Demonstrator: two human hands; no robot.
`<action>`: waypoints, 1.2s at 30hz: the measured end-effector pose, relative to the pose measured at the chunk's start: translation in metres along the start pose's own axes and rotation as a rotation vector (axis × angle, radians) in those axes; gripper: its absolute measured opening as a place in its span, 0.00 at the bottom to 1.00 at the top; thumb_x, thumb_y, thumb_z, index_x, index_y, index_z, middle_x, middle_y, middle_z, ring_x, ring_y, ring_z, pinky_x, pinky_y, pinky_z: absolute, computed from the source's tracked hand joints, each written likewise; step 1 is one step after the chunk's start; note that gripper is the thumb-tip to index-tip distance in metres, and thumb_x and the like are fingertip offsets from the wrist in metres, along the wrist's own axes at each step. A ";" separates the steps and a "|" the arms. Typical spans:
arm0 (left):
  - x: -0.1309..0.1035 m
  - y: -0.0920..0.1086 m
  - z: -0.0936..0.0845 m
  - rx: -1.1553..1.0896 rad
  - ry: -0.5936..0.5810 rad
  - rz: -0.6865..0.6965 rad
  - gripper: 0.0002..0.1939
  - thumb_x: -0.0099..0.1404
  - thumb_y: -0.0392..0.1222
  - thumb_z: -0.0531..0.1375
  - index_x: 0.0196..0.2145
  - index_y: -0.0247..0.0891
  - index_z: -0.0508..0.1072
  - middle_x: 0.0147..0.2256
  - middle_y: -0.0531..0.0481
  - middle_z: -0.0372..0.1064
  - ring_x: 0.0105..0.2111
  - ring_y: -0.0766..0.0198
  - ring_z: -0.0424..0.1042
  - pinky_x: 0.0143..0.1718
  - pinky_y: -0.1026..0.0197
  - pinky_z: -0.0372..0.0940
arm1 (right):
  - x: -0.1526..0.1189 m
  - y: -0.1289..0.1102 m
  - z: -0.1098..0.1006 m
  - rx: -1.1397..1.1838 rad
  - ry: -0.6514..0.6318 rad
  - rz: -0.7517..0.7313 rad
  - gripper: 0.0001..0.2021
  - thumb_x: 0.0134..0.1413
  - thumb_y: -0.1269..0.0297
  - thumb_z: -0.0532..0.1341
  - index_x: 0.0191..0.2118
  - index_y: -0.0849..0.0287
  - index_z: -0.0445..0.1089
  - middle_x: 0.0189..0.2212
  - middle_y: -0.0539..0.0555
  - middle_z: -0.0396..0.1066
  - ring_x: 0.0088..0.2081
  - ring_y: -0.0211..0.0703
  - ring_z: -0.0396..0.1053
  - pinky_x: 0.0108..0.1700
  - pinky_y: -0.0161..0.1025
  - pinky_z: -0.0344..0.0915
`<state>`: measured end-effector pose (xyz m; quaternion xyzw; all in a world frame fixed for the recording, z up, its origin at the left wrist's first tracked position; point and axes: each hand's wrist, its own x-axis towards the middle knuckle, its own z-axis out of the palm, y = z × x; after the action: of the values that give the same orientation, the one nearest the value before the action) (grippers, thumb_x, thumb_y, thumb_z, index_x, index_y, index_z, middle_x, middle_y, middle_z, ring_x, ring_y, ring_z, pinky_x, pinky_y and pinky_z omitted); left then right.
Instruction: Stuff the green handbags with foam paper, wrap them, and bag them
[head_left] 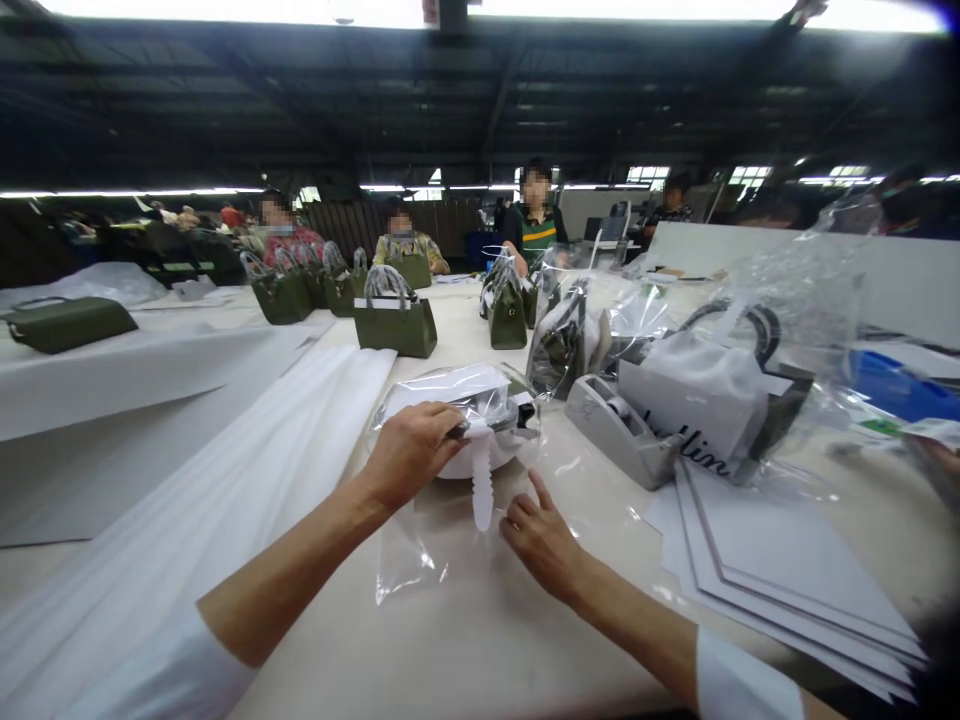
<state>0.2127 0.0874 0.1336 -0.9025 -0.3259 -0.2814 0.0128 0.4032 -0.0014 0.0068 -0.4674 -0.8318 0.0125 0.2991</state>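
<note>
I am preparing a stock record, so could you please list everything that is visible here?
Wrapped item: one, white under clear plastic, centre
Toothed strip: one, white, centre
Wrapped bags: at least two, green and white, right
Handbags: at least six, green, far side and left
Tape dispenser: one, grey, right
Flat sheets: several, white, lower right
Wrapping sheets: several, white, left
Blue item: one, blue, far right
Table: one, cream, underneath
People: at least three, mixed clothing, across
Left hand: one, on wrapped item
Right hand: one, beside it
</note>
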 end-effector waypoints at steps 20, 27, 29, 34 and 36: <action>0.040 -0.019 -0.018 -0.034 0.254 0.011 0.10 0.68 0.39 0.45 0.38 0.37 0.64 0.33 0.49 0.62 0.33 0.66 0.65 0.36 0.64 0.61 | 0.079 0.013 -0.037 -0.257 0.344 -0.151 0.16 0.60 0.68 0.46 0.25 0.61 0.65 0.23 0.54 0.62 0.31 0.42 0.56 0.38 0.42 0.54; 0.049 -0.002 -0.028 0.063 -0.170 0.166 0.22 0.59 0.43 0.56 0.51 0.37 0.58 0.43 0.46 0.64 0.40 0.60 0.67 0.42 0.60 0.63 | 0.086 0.016 -0.037 -0.293 0.327 -0.086 0.09 0.54 0.72 0.52 0.25 0.60 0.66 0.24 0.54 0.64 0.31 0.43 0.59 0.34 0.39 0.52; 0.055 -0.005 -0.031 0.229 -0.260 0.102 0.15 0.58 0.41 0.57 0.44 0.37 0.64 0.38 0.47 0.66 0.36 0.59 0.69 0.36 0.61 0.64 | 0.092 0.017 -0.039 -0.306 0.316 -0.078 0.08 0.53 0.73 0.53 0.26 0.60 0.66 0.24 0.54 0.65 0.31 0.43 0.59 0.34 0.38 0.52; 0.080 -0.014 -0.050 0.338 -0.265 0.040 0.05 0.59 0.39 0.57 0.33 0.34 0.68 0.33 0.46 0.68 0.32 0.59 0.69 0.32 0.63 0.62 | 0.118 0.011 -0.081 -0.325 0.358 -0.067 0.11 0.58 0.69 0.52 0.28 0.61 0.69 0.23 0.53 0.65 0.28 0.40 0.60 0.31 0.36 0.52; 0.087 -0.012 -0.065 0.336 -0.235 0.032 0.05 0.59 0.39 0.57 0.33 0.34 0.68 0.34 0.46 0.68 0.33 0.59 0.69 0.32 0.63 0.60 | 0.128 0.003 -0.114 -0.342 0.411 -0.088 0.12 0.60 0.65 0.51 0.32 0.61 0.70 0.25 0.54 0.66 0.30 0.40 0.62 0.32 0.35 0.54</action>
<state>0.2273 0.1340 0.2313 -0.9194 -0.3530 -0.1158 0.1295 0.4143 0.0714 0.1623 -0.4670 -0.7632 -0.2364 0.3788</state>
